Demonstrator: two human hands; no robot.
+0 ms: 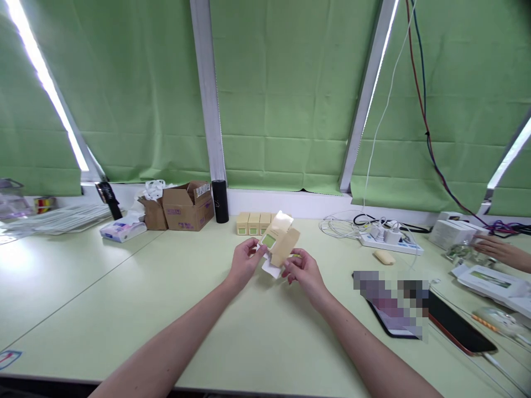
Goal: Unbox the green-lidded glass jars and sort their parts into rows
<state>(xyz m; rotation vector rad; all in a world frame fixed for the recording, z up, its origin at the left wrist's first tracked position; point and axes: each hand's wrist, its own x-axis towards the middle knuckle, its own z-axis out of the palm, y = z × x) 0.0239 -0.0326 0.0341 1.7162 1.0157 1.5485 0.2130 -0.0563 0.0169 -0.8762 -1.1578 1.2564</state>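
A small tan carton (284,246) with a green label and open white-lined flaps is held up over the middle of the table. My left hand (245,260) grips its left edge between thumb and fingers. On the lower right side, my right hand (304,272) has its fingers closed against the carton. Part of the right fingertips is hidden behind it. Beyond the hands stands a row of small tan boxes (254,224) with green labels, partly covered by the carton.
Behind are a cardboard box (188,207), a black cylinder (220,201) and a tissue pack (123,229). To the right lie a power strip (391,244), two phones (458,323) and cables. Another person's hand (500,251) reaches in at the far right.
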